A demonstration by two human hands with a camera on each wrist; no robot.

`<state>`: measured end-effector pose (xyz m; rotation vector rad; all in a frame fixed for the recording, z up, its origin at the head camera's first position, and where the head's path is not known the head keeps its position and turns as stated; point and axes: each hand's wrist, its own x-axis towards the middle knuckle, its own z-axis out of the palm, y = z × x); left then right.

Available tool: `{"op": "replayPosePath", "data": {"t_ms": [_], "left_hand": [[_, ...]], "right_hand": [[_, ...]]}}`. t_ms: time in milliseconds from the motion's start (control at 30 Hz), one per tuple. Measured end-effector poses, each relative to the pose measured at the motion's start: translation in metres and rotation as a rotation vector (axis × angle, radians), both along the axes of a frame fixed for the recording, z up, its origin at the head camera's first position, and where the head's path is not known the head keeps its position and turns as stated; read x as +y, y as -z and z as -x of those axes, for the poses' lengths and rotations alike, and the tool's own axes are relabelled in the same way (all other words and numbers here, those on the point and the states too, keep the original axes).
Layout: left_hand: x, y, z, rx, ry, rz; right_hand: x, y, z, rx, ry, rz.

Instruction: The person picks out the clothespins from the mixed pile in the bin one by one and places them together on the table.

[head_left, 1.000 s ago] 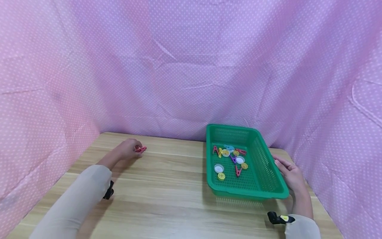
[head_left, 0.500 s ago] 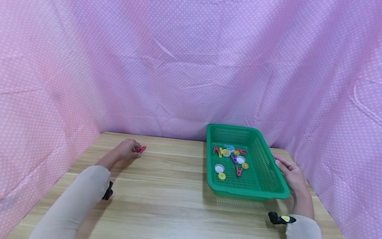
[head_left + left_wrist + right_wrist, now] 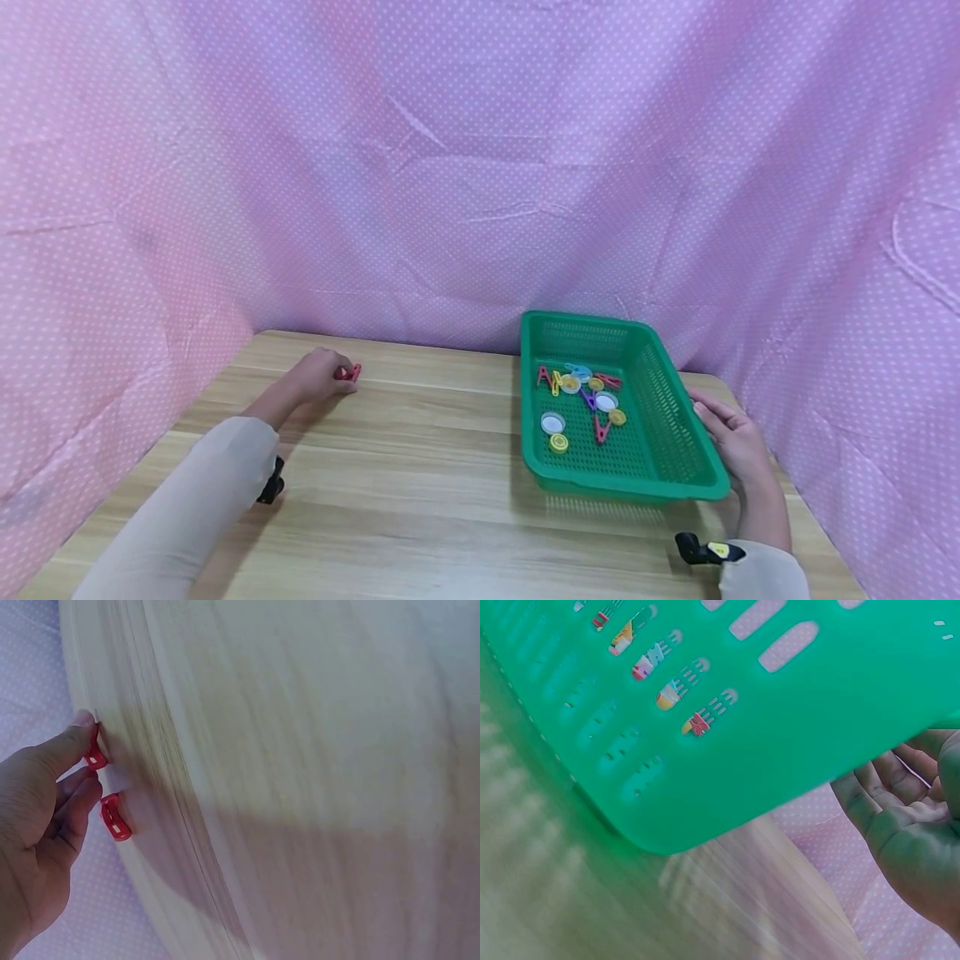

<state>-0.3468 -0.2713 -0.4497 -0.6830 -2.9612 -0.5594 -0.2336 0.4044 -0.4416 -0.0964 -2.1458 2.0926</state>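
Note:
My left hand is at the far left of the table, thumb and fingers pinching a red clothespin. Just below those fingers in the left wrist view is a second red piece; whether it is a separate clothespin on the table, I cannot tell. On the right, my right hand holds the side rim of a green plastic basket, its fingers partly hidden by the basket wall. Inside lie red clothespins, a yellow one, a purple one, a light blue one and several round caps.
A wooden table carries everything. Pink dotted cloth hangs behind it and on both sides. The basket stands near the back right, close to the cloth. A black wrist camera mount sits on the right forearm.
The red clothespin at my left fingers has turned more upright and drawn slightly left, nearer the hand. My right hand and the basket have stayed nearly in place.

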Motion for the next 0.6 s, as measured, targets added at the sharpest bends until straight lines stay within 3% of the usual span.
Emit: {"op": "replayPosePath", "data": {"t_ms": [367,600], "left_hand": [[0.0,-0.006,-0.001,-0.008,-0.026,-0.011],[0.007,-0.018,0.006,0.081,0.034,-0.013]], "right_hand": [[0.001,0.001,0.0,-0.007,-0.002,0.001],[0.001,0.0,0.0,0.0,-0.008,0.007]]}}
